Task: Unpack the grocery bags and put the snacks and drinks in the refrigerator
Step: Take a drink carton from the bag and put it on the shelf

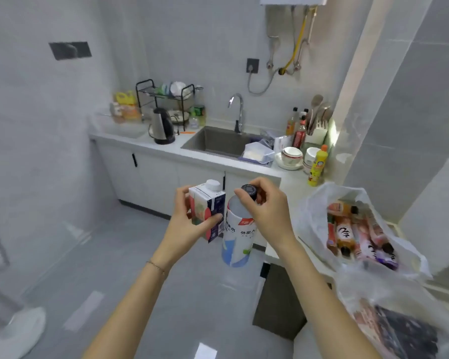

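Nearest the viewer, at lower right, a clear plastic bag (360,288) lay on the surface (292,190), with dark packets showing through its wall. A white shoe (18,332) stood on the grey floor (114,255) at lower left.

Both forearms extended forward over the floor. The left wrist carried a thin bracelet (156,266). The left hand (189,224) gripped a carton (209,208) with a white screw cap: thumb pressed on the front face, fingers (183,194) curled round the far side. The carton was held upright, clear of the surface.

The right hand (268,211) pinched the black cap (249,190) of a bottle (237,237) between thumb and fingertips. The bottle hung below the cap, just beside the carton; whether the two touched could not be determined.

To the right of the hands, a second bag (314,203) stood open on the surface. It held several drinks (344,234) and snack packets lying side by side.

Farther back, a yellow bottle (316,167) stood near stacked bowls (292,155). Beyond these lay the sink (218,141) with a tap (237,110) behind it. A kettle (162,125) stood left of the sink, in front of a black rack (166,97).
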Demonstrator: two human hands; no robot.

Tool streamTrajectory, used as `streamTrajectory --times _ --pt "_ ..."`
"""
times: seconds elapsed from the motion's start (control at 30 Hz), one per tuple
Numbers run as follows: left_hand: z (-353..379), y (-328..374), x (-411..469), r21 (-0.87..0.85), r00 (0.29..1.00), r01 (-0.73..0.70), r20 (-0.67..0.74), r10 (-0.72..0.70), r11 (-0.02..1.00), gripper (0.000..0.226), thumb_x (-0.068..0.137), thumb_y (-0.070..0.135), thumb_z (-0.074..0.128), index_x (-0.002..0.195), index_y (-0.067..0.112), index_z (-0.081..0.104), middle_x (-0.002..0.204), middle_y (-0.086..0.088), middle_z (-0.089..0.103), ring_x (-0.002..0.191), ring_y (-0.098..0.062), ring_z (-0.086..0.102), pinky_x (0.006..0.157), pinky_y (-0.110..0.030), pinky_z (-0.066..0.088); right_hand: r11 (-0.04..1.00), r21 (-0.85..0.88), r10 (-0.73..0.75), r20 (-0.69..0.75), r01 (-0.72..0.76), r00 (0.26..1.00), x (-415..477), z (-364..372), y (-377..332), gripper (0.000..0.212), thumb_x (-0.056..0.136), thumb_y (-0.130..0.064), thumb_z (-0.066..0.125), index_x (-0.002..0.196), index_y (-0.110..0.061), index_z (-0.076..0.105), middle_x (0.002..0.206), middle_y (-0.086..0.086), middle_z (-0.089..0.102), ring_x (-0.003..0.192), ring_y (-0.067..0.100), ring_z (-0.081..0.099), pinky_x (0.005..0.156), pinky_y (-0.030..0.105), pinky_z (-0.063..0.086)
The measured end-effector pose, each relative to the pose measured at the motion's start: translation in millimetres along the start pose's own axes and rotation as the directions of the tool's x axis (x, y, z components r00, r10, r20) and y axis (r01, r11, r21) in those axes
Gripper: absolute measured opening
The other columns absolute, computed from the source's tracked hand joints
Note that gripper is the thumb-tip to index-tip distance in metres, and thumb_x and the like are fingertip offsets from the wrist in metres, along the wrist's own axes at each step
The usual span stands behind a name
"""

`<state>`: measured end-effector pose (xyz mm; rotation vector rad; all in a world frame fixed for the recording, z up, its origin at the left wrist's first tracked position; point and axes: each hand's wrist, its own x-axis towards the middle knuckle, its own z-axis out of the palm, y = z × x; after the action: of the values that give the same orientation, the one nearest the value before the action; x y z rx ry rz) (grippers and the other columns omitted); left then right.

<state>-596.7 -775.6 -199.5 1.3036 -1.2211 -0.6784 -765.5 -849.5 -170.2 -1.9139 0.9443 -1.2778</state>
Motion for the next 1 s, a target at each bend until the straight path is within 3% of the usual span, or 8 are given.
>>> streamTrajectory --times 0.2,0.4,0.5,0.87,1.0 --pt "-122 12 -73 0.098 0.967 -0.024 -0.250 0.048 0.995 0.054 0.077 0.015 0.079 0.114 0.029 0.041 0.105 0.006 0.061 0.090 -0.004 0.061 0.076 -0.018 0.050 0.982 0.158 -0.131 0.165 0.105 0.978 -21 107 -72 0.025 0.085 -0.027 0.072 0.074 -0.011 0.055 0.063 -0.005 0.048 0.058 0.004 0.040 0.056 0.014 0.034" --pt "-241 21 -156 0.171 0.898 -0.001 -0.434 0.076 0.985 0.055 0.072 0.035 0.080 0.114 0.033 0.045 0.099 0.018 0.061 0.093 -0.009 0.061 0.080 -0.020 0.051 0.948 0.245 -0.268 0.265 0.205 0.926 -66 209 -154 0.028 0.084 -0.031 0.072 0.075 -0.010 0.056 0.064 -0.003 0.052 0.058 0.006 0.041 0.055 0.015 0.034" --pt "-300 33 -202 0.216 0.868 0.001 -0.484 0.106 0.976 0.056 0.068 0.044 0.076 0.114 0.032 0.047 0.102 0.015 0.062 0.095 -0.011 0.062 0.079 -0.022 0.052 0.926 0.304 -0.314 0.284 0.226 0.906 -94 255 -200 0.031 0.082 -0.036 0.070 0.075 -0.010 0.056 0.064 -0.004 0.052 0.058 0.005 0.042 0.055 0.014 0.034" --pt "-475 75 -353 0.311 0.710 0.108 -0.689 0.145 0.944 0.052 0.072 0.037 0.080 0.113 0.030 0.048 0.109 0.008 0.064 0.096 -0.010 0.063 0.081 -0.029 0.056 0.835 0.529 -0.412 0.421 0.150 0.808 -196 412 -345 0.035 0.084 -0.030 0.072 0.071 -0.007 0.051 0.059 -0.007 0.044 0.056 0.004 0.035 0.053 0.018 0.031" --pt "-521 87 -387 0.296 0.647 0.135 -0.749 0.143 0.946 0.046 0.075 0.029 0.073 0.113 0.030 0.046 0.113 0.009 0.062 0.100 -0.006 0.063 0.077 -0.023 0.056 0.812 0.562 -0.460 0.450 0.157 0.766 -215 462 -390 0.034 0.084 -0.032 0.071 0.068 -0.014 0.048 0.057 -0.011 0.042 0.054 0.004 0.036 0.051 0.016 0.031"
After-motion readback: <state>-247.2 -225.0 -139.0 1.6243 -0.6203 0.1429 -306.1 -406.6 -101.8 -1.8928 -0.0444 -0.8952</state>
